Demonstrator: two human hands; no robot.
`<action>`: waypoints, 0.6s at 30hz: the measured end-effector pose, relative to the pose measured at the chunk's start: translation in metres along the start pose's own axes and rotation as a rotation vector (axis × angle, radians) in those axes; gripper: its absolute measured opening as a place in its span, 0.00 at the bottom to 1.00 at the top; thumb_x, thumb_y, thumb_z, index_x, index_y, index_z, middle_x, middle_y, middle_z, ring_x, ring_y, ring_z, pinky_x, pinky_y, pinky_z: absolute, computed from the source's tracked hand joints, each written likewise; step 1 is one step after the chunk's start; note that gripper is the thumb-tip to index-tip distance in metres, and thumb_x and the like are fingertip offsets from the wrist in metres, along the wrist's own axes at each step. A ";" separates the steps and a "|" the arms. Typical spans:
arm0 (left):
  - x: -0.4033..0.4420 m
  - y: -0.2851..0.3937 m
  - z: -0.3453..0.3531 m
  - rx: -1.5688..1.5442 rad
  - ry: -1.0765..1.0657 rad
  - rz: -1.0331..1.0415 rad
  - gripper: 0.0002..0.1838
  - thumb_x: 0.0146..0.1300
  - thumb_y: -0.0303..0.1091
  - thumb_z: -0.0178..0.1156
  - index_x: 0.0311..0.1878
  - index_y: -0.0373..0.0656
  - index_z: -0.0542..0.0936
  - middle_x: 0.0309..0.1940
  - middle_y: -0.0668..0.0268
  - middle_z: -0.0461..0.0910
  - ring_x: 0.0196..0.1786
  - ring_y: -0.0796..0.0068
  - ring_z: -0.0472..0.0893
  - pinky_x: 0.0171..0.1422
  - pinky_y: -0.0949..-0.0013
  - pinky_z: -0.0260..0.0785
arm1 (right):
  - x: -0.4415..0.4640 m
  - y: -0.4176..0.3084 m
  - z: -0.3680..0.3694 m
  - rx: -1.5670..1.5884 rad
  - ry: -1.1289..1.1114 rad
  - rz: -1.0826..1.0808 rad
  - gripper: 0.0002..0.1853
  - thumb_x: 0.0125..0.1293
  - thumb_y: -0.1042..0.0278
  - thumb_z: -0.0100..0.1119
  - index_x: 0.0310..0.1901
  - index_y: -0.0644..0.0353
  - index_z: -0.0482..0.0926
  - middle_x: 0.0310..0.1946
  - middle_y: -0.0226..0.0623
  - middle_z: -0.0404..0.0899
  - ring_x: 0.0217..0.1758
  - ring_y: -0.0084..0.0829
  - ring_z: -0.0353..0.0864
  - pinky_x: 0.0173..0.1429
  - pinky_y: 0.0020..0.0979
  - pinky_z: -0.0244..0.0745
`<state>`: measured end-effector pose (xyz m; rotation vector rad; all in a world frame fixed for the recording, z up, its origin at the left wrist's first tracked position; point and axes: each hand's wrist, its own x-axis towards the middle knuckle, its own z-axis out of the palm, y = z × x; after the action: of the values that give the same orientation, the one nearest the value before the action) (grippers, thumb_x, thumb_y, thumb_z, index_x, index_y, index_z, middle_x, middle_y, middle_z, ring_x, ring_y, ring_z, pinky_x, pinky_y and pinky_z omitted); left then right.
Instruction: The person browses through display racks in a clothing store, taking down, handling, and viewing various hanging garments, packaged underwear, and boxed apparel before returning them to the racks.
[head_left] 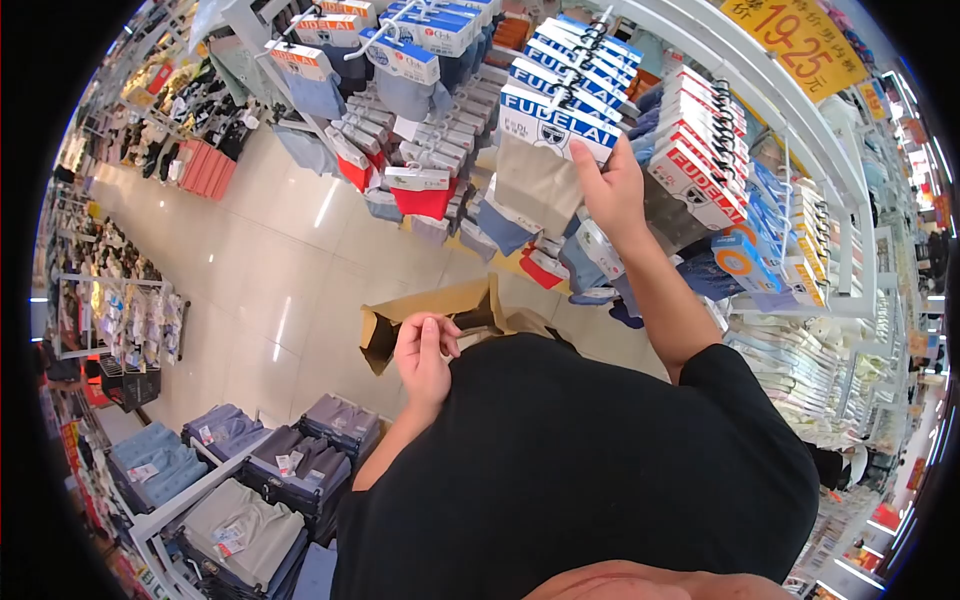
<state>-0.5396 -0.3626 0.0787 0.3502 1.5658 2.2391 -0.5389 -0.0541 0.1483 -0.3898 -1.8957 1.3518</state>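
Steady the front pack [545,185] at one o'clock, your right hand [617,195] pinching its card edge, without dragging the packs behind; your left hand [424,368], at seven o'clock, is curled, any grip impossible to tell.

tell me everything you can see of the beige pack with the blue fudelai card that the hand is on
The beige pack has a white header card with a blue band, white FUDELAI lettering and a dark crest. Below it hangs smooth, fabric-like beige material, lightly creased. The pack hangs slightly tilted at the front of a row of similar packs. The right hand grips its right edge, thumb in front.
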 end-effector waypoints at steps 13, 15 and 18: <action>0.096 0.005 -0.026 0.074 0.083 -0.089 0.10 0.75 0.33 0.45 0.40 0.39 0.72 0.30 0.60 0.79 0.23 0.80 0.72 0.27 0.79 0.62 | -0.105 0.118 0.024 -0.756 -0.425 0.495 0.34 0.58 0.52 0.65 0.58 0.67 0.66 0.50 0.54 0.74 0.48 0.51 0.78 0.49 0.45 0.75; 0.112 0.011 -0.030 0.099 0.101 -0.106 0.10 0.75 0.34 0.45 0.40 0.39 0.72 0.31 0.60 0.79 0.23 0.81 0.72 0.27 0.79 0.61 | -0.097 0.122 0.031 -0.715 -0.420 0.489 0.29 0.57 0.49 0.65 0.53 0.62 0.73 0.41 0.51 0.78 0.43 0.51 0.80 0.47 0.46 0.75; 0.131 0.019 -0.036 0.155 0.138 -0.100 0.10 0.75 0.34 0.45 0.40 0.39 0.72 0.31 0.60 0.79 0.22 0.81 0.71 0.26 0.79 0.59 | -0.095 0.143 0.035 -0.753 -0.404 0.373 0.24 0.57 0.48 0.64 0.47 0.59 0.78 0.32 0.47 0.80 0.38 0.50 0.81 0.44 0.46 0.76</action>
<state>-0.6752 -0.3402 0.0824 0.1585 1.7923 2.1117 -0.5266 -0.0814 -0.0240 -0.9319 -2.7565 0.9221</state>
